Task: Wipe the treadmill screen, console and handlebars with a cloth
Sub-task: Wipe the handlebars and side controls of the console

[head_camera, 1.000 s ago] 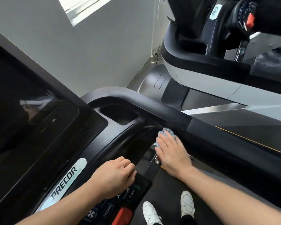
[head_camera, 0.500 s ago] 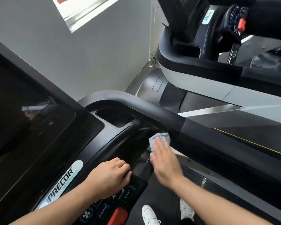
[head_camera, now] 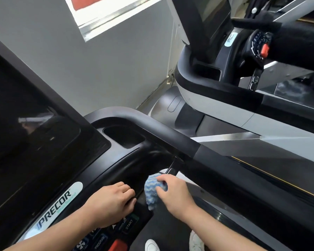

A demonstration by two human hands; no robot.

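Console (head_camera: pixel 127 160): cloth (head_camera: pixel 153 192) under right hand (head_camera: pixel 176 193)

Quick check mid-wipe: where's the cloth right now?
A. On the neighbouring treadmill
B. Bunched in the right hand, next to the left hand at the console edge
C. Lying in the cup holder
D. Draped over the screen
B: the right hand grips the bunched blue-and-white cloth beside the left hand on the console.
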